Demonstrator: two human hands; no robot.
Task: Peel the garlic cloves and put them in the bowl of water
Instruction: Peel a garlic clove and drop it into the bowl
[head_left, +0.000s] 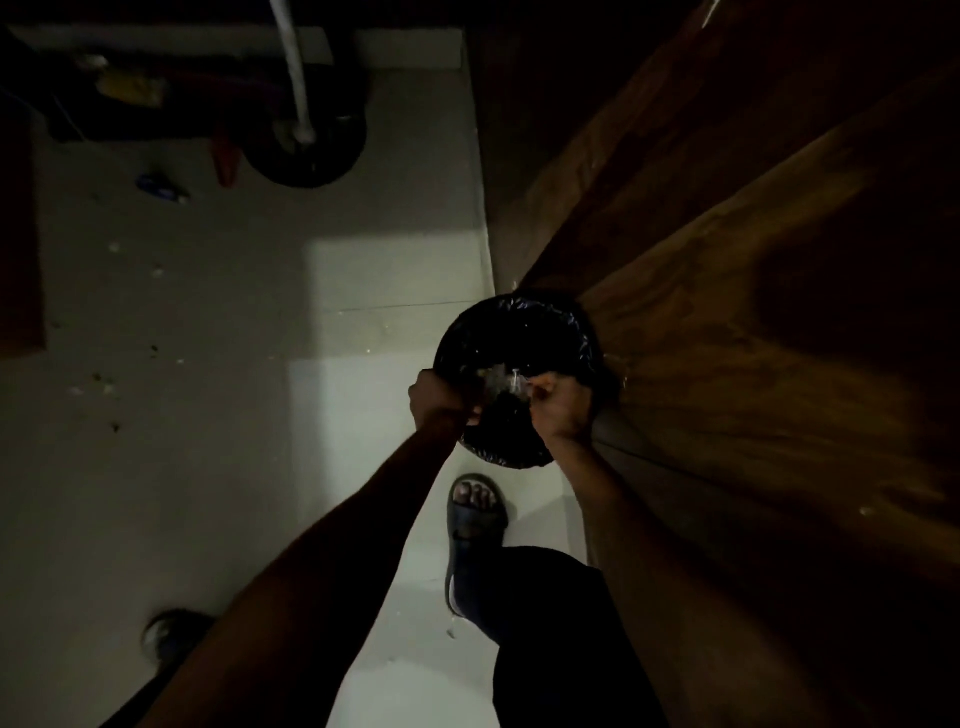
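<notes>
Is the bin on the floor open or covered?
Open: the black-lined bin shows its dark inside, no lid visible, both hands over it.

Setting: dim domestic room, likely a home kitchen or utility area. Evidence: pale tiled floor (218, 322) left of the hands, littered with small scraps; dark wood-grain cabinet front (727, 291) to their right; bin lined with black plastic bag (519, 332) directly beneath them; sandalled foot (475, 512) below.
</notes>
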